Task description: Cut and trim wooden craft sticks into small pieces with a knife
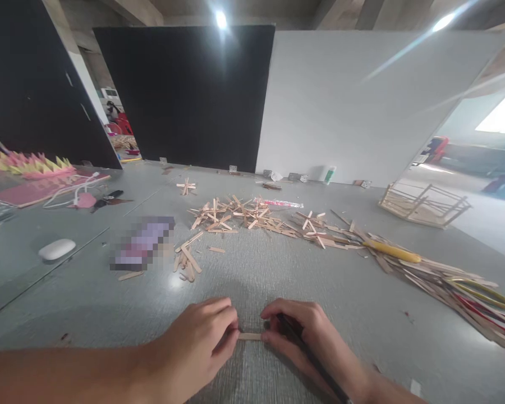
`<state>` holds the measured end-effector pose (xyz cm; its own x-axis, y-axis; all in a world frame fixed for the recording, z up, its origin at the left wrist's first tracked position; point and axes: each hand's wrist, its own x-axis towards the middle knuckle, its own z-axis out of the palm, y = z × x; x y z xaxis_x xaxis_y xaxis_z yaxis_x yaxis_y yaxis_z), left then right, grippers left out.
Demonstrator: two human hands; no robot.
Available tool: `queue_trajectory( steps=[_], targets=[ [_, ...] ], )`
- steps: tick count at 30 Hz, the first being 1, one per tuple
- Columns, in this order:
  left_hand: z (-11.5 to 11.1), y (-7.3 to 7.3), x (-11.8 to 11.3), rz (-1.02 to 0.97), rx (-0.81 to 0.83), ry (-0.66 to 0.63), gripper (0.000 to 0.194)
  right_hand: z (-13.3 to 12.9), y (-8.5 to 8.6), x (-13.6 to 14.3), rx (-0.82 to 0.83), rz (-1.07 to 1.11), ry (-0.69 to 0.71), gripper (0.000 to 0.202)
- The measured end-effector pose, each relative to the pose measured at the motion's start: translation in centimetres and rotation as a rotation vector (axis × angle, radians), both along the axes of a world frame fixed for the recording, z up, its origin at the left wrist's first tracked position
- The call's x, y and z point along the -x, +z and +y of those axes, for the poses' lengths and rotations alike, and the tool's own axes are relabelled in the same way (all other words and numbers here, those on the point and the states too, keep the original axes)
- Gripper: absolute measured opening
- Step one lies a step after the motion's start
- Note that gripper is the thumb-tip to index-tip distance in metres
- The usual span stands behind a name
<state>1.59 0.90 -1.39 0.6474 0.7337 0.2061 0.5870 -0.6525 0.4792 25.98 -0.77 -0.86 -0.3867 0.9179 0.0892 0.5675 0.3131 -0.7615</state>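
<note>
Single head view, facing forward, down: left hand [206,331], right hand [318,326] close; white panel [345,112] farther off.

Craft wkshop, prob.: wood sticks [256,216] strewn across tbl [244,272].

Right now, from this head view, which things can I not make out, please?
All in the head view:
- Stick: its two ends are hidden by the left hand and right hand.
- Dark tool: the right hand covers part of it, so its exact kind is unclear.
- Flat object: pixelation hides its surface.
- Long strips: the right edge cuts some off.
</note>
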Motion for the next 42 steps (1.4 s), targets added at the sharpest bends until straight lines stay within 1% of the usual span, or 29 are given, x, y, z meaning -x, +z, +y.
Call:
queue_trajectory(
  steps=[3, 6, 8, 11, 13, 14, 16, 19, 23, 25, 27, 30, 35, 39, 42],
  targets=[
    [0.0, 0.0, 0.0, 0.023, 0.017, 0.002, 0.014, 0.0, -0.1, 0.1, -0.048, -0.011, -0.006, 0.01],
    [-0.2, 0.2, 0.0, -0.002, -0.029, -0.003, 0.015, -0.1, -0.1, 0.1, -0.059, -0.003, 0.001, 0.011],
    [-0.8, 0.4, 0.0, -0.021, -0.145, -0.04, 0.018, -0.3, -0.1, 0.0, -0.042, 0.048, -0.015, 0.007],
    [-2.1, 0.7, -0.3, -0.017, -0.425, -0.13, 0.023, -0.5, -0.1, -0.2, 0.039, 0.247, -0.149, 0.025],
    [-2.9, 0.6, -0.4, 0.016, -0.604, -0.165, 0.024, -0.6, 0.0, -0.2, 0.156, 0.381, -0.215, 0.034],
    [-3.2, 0.4, -0.5, 0.041, -0.669, -0.181, 0.026, -0.6, 0.2, -0.2, 0.214, 0.419, -0.213, 0.039],
    [-3.6, 0.1, -0.5, 0.099, -0.746, -0.227, 0.028, -0.5, 0.5, -0.1, 0.304, 0.432, -0.171, 0.045],
    [-3.6, -0.2, -0.5, 0.153, -0.772, -0.283, 0.027, -0.4, 1.0, 0.0, 0.374, 0.38, -0.111, 0.041],
    [-3.5, -0.2, -0.6, 0.171, -0.756, -0.272, 0.025, -0.5, 0.8, 0.2, 0.451, 0.273, -0.106, 0.04],
    [-3.5, -0.3, -0.6, 0.172, -0.747, -0.265, 0.026, -0.5, 0.6, 0.5, 0.425, 0.201, -0.097, 0.043],
    [-3.5, -0.3, -0.7, 0.177, -0.745, -0.274, 0.026, -0.6, 0.3, 0.7, 0.364, 0.149, -0.078, 0.046],
    [-3.6, -0.2, -0.8, 0.204, -0.745, -0.291, 0.027, -0.6, 0.1, 1.0, 0.314, 0.143, -0.072, 0.046],
    [-3.9, -0.2, -0.8, 0.207, -0.721, -0.268, 0.027, -0.6, -0.3, 1.1, 0.276, 0.126, -0.049, 0.044],
    [-4.4, -0.1, -0.2, 0.215, -0.805, -0.243, 0.025, -0.6, -0.6, 1.0, 0.293, 0.136, -0.039, 0.043],
    [-4.7, 0.2, 0.2, 0.233, -0.877, -0.271, 0.027, -0.6, -0.7, 1.1, 0.302, 0.146, -0.048, 0.043]
  ],
)
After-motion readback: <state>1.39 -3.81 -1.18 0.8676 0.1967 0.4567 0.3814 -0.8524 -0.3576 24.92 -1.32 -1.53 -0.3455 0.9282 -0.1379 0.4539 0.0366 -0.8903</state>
